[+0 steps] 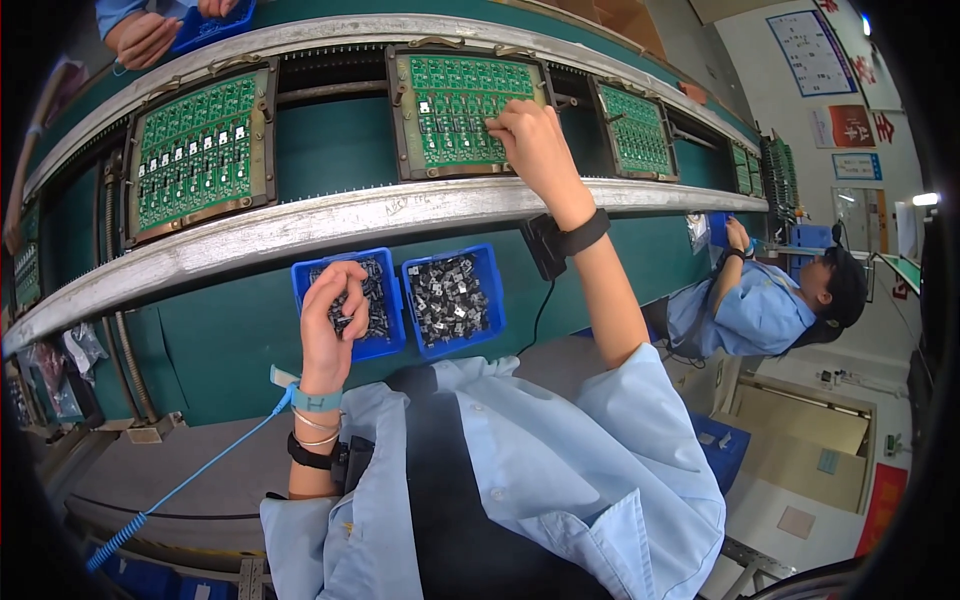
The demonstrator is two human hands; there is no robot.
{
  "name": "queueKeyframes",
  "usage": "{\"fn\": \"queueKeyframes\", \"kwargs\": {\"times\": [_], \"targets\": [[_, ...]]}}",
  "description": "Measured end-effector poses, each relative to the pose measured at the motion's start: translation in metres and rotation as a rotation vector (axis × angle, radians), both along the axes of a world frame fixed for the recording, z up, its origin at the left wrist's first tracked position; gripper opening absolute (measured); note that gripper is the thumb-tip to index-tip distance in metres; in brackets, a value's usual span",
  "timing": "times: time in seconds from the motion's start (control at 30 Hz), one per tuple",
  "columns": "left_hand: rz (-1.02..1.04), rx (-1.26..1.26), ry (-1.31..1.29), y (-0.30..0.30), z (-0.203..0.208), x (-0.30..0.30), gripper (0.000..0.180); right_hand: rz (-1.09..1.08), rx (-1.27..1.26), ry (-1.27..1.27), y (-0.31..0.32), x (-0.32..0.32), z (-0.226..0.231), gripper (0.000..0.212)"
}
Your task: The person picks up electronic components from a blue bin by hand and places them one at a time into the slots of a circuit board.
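Note:
My right hand (537, 150) reaches over the middle green circuit board panel (440, 85), its fingertips pinched together at the panel's right part. Whatever lies between those fingertips is too small to make out. A few white-and-black components (425, 106) stand on that panel's left side. Lower down, my left hand (330, 305) hangs over the left blue bin (385, 349) of small dark parts, fingers curled in and their contents hidden. Beside it is a second blue bin (497, 320), filled with black-and-silver components (447, 298).
Metal rails (330, 213) run along both sides of the line. More panels sit left (195, 150) and right (637, 130). A blue coiled cord (130, 525) leads to my left wristband. Co-workers are at the right (750, 305) and top left (145, 40).

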State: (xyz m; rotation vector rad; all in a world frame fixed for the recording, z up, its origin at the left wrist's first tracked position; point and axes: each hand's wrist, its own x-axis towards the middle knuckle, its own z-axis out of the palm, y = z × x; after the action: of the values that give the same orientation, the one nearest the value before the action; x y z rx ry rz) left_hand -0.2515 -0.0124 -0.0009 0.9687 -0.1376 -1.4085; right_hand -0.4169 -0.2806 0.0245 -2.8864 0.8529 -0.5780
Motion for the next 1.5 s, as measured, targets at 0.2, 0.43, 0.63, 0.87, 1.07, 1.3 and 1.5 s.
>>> {"fn": "queueKeyframes", "kwargs": {"times": [0.2,0.43,0.63,0.87,1.07,1.3,1.5], "targets": [[0.036,-0.039,0.043,0.002,0.004,0.0,0.022,-0.047,-0.054,0.289,0.009,-0.011,0.008,0.049],[0.028,-0.148,0.014,0.004,0.013,-0.003,0.024,-0.071,0.02,0.197,0.024,-0.012,0.014,0.04],[0.022,-0.267,0.029,0.004,0.019,-0.003,0.026,0.125,0.423,-0.218,0.107,0.028,0.057,0.031],[-0.039,-0.304,-0.032,-0.001,0.028,-0.009,0.036,0.311,0.912,-0.34,0.15,0.043,0.048,0.022],[-0.121,-0.309,-0.134,0.001,0.019,-0.011,0.039,0.288,1.267,-0.262,0.136,0.036,0.029,0.015],[-0.052,-0.259,-0.114,-0.006,0.014,-0.008,0.028,0.059,1.635,-0.47,0.122,0.022,0.029,0.017],[0.033,-0.099,-0.005,-0.003,0.008,-0.002,0.023,-0.049,1.314,-0.752,0.087,-0.005,0.032,0.017]]}}
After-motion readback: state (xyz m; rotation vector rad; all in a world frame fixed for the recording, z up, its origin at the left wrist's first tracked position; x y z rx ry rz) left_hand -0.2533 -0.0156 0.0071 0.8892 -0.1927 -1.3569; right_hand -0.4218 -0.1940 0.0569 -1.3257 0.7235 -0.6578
